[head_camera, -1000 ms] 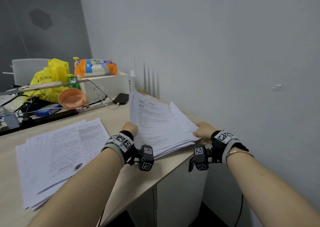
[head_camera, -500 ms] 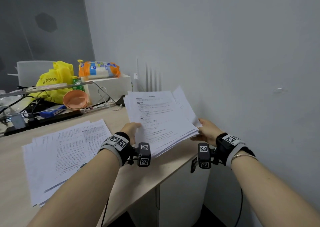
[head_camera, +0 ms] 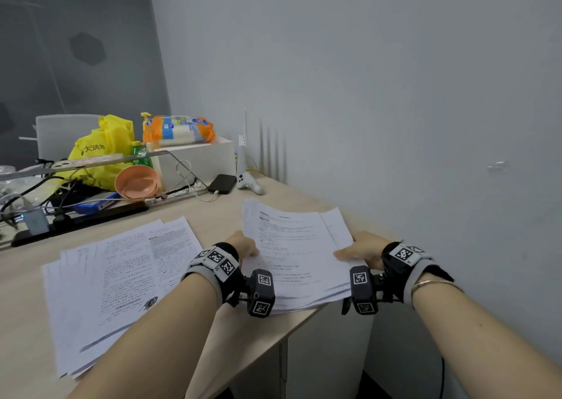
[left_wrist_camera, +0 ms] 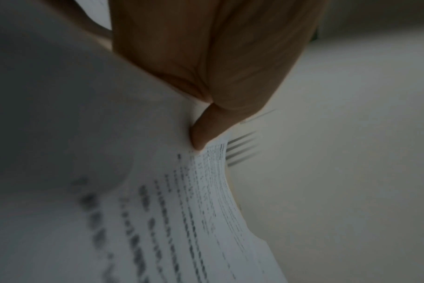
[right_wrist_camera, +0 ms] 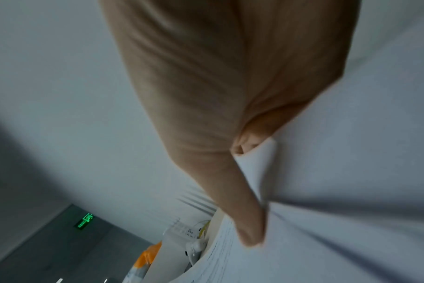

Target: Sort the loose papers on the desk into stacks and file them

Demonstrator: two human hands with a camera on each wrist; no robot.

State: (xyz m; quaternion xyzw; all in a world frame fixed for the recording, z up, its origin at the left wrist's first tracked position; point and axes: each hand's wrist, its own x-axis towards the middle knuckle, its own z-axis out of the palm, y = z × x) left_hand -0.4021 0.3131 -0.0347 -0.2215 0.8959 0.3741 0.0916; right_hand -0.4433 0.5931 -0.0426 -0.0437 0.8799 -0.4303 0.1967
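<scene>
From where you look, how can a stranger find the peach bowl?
At the desk's far left end, among cables, stands a yellow bag. Just right of it, before the white box, leans the peach bowl. It alone there is round, tipped on edge.

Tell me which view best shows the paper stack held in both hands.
The head view: the whole held paper stack shows, left hand and right hand gripping its sides. The left wrist view shows only blurred printed lines by the thumb; the right wrist view, a smeared white edge.

Held stack (head_camera: 299, 255) at desk (head_camera: 213, 216) corner between hands; second stack (head_camera: 118, 277) left; bowl (head_camera: 137, 182) behind.
</scene>
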